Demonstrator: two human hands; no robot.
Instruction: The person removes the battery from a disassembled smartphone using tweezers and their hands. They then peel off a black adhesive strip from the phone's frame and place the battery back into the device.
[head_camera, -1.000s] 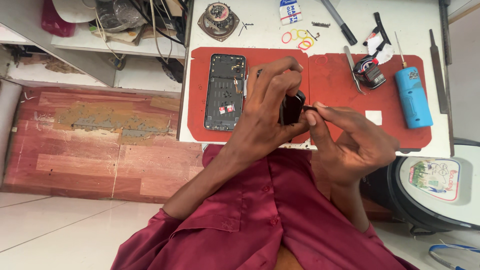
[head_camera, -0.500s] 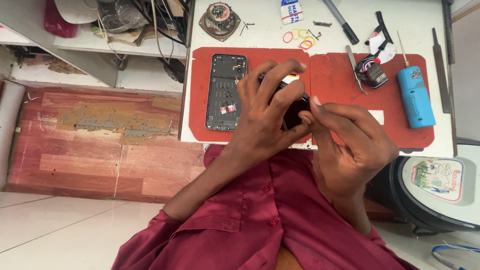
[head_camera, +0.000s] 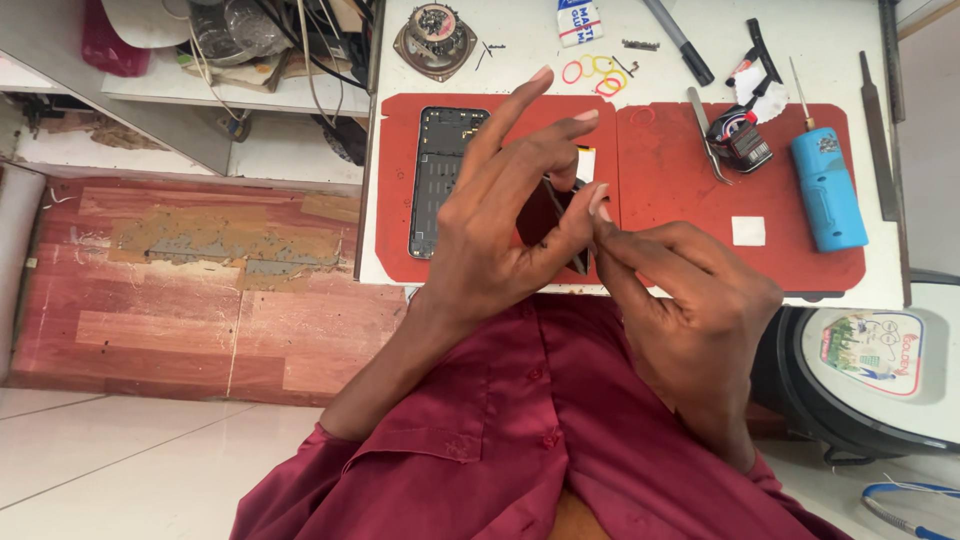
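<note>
Red mat (head_camera: 680, 200) | opened phone body (head_camera: 440, 175) lies at 10 o'clock, insides bare | left hand (head_camera: 510, 220) grips small dark panel (head_camera: 553, 222) | right hand (head_camera: 690, 300) pinches its edge | reassembly undone

The person wears a dark red button-front shirt (head_camera: 520, 430) (sleeves pushed up), with bare hands.

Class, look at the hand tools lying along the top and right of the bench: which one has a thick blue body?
The blue-handled tool at the right end of the red mat. The tweezers, black marker and flat file are slim, metal or dark.
</note>
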